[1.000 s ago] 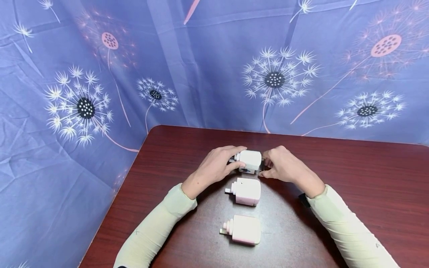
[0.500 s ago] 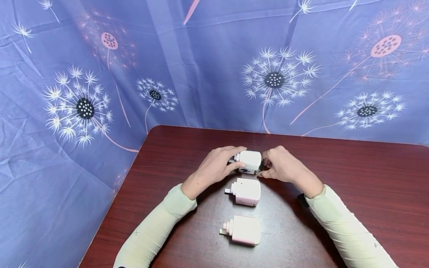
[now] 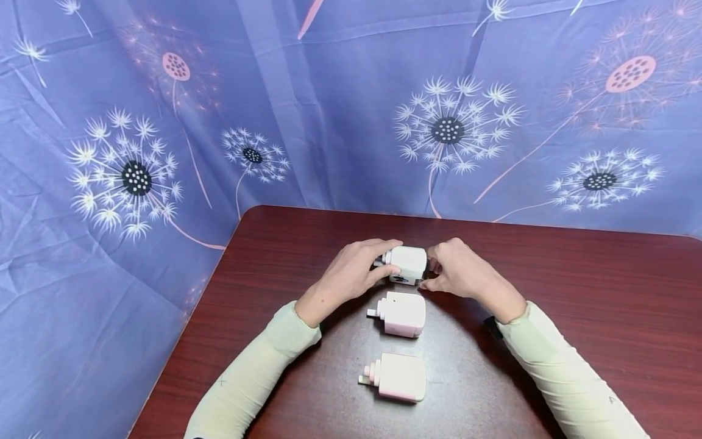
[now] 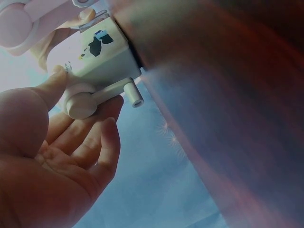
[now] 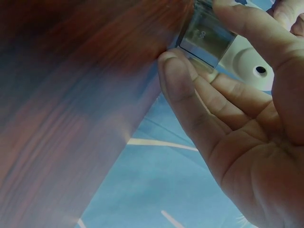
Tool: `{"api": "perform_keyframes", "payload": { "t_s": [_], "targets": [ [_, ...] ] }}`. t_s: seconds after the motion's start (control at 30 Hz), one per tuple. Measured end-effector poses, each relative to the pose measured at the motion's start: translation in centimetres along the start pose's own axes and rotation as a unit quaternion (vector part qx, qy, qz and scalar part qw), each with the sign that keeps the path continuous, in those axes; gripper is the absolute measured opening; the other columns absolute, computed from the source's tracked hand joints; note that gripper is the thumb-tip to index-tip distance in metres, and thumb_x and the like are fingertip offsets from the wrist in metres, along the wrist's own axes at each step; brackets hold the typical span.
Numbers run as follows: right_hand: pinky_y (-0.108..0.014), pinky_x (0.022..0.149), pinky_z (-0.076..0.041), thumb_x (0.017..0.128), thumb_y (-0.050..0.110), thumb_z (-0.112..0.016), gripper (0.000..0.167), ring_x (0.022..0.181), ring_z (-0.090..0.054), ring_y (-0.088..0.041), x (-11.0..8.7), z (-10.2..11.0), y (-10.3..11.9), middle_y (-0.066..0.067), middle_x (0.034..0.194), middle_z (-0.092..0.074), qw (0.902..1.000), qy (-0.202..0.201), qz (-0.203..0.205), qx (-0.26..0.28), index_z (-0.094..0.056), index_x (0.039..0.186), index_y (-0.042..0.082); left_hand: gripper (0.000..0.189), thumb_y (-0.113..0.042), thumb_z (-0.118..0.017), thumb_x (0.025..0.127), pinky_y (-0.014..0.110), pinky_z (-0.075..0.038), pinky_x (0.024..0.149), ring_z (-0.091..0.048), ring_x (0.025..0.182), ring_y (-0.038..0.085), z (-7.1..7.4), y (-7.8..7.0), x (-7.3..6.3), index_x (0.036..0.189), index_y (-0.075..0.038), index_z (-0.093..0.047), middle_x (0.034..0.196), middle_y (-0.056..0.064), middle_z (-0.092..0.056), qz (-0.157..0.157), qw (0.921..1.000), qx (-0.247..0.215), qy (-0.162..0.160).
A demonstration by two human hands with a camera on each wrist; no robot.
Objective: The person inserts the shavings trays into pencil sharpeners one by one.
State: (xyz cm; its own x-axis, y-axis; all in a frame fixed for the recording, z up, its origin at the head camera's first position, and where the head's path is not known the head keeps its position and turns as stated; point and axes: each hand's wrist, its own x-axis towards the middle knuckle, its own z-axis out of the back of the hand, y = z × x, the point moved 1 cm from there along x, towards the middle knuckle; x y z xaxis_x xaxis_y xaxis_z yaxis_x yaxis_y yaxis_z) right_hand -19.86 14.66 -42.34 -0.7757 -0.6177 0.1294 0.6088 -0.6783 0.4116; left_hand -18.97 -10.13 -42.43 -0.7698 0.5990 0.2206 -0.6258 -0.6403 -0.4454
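Note:
A white hand-crank pencil sharpener (image 3: pixel 408 262) stands toward the back of the table, its crank (image 4: pixel 114 90) on the left. My left hand (image 3: pixel 356 271) holds it, with thumb and forefinger on opposite sides of the body. A dark printed picture (image 4: pixel 99 42) shows on one face in the left wrist view. At the other end, my right hand (image 3: pixel 466 268) pinches the clear drawer (image 5: pixel 204 40) of the sharpener between thumb and fingers. How far the drawer sits inside the body is partly hidden by the fingers.
Two pale pink sharpeners (image 3: pixel 404 314) lie in a line nearer the front, the closer sharpener (image 3: pixel 402 377) with its crank also to the left. The dark red wooden table (image 3: pixel 603 305) meets a blue dandelion-print cloth (image 3: pixel 340 122) at the back and left.
My right hand has moved very slightly left, toward the sharpener, and less of the clear drawer shows between them. The left hand keeps its hold; the pink sharpeners stay put.

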Motion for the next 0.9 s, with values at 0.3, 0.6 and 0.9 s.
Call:
{"api": "perform_keyframes", "payload": {
  "t_s": [0.3, 0.6, 0.9],
  "targets": [
    [-0.031, 0.061, -0.056, 0.071, 0.015, -0.097, 0.026, 0.064, -0.063, -0.010, 0.08, -0.15, 0.03, 0.003, 0.066, -0.068, 0.9999, -0.002, -0.005, 0.010, -0.073, 0.080, 0.008, 0.056, -0.039, -0.071, 0.102, 0.036, -0.056, 0.101, -0.070, 0.121, 0.019, -0.01, 0.02, 0.00, 0.150, -0.012, -0.061, 0.137, 0.004, -0.070, -0.004, 1.0000, 0.000, -0.002],
    [-0.031, 0.060, -0.055, 0.071, 0.015, -0.097, 0.027, 0.064, -0.062, -0.010, 0.15, -0.13, 0.16, 0.004, 0.066, -0.067, 0.9999, 0.000, -0.011, 0.008, -0.073, 0.080, 0.007, 0.056, -0.040, -0.072, 0.101, 0.034, -0.056, 0.100, -0.070, 0.119, 0.017, -0.01, 0.07, 0.01, 0.150, -0.015, -0.061, 0.136, 0.002, -0.071, -0.004, 1.0000, 0.004, -0.005],
    [-0.031, 0.061, -0.055, 0.072, 0.015, -0.097, 0.027, 0.064, -0.062, -0.010, 0.28, -0.08, 0.24, 0.002, 0.067, -0.067, 0.9998, 0.008, -0.015, 0.008, -0.072, 0.080, 0.006, 0.055, -0.039, -0.072, 0.101, 0.033, -0.058, 0.091, -0.071, 0.106, 0.013, -0.07, 0.13, 0.01, 0.149, -0.013, -0.063, 0.129, 0.000, -0.073, -0.009, 0.9999, 0.001, -0.009]
  ]
}}
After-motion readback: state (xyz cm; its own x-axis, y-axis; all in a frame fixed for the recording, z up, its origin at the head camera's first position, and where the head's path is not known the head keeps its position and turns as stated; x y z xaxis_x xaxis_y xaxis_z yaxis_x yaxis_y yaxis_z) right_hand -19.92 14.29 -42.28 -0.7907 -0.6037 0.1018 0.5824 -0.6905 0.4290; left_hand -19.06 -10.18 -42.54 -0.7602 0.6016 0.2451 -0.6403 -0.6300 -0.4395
